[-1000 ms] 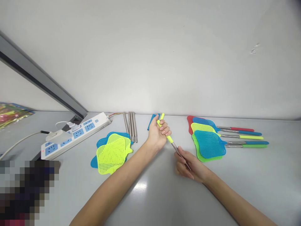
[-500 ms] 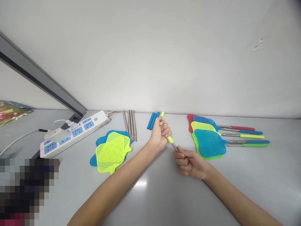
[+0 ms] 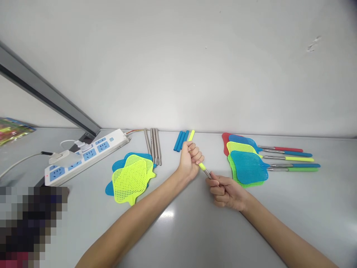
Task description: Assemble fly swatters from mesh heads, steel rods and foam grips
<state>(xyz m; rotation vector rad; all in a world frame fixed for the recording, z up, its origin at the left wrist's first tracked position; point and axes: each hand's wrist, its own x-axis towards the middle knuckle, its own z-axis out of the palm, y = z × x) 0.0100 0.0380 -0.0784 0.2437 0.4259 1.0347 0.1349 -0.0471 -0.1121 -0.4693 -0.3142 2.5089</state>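
Note:
My left hand point(image 3: 191, 159) is closed round a yellow grip sleeve point(image 3: 202, 166), whose lower end shows below the fist. A metal rod point(image 3: 207, 174) is in line with that sleeve, its end meeting or inside it. Pinched round the rod is my right hand point(image 3: 226, 192), which hides the rod's other end. Just beyond the left fist, another yellow sleeve point(image 3: 191, 135) lies beside several blue sleeves point(image 3: 178, 141). Left of these are several metal rods point(image 3: 156, 147) and a pile of yellow and blue fly swatter heads point(image 3: 129, 182).
Several fly swatters point(image 3: 249, 167) with coloured handles lie stacked at the right. A white power strip point(image 3: 89, 158) with plugs and cables stretches along the left. Behind the table point(image 3: 178, 238) rises a pale wall point(image 3: 178, 67). A shiny plastic package point(image 3: 13, 130) sits far left.
Both hands keep their hold on the sleeve and rod, with hardly any movement. The view has shifted slightly.

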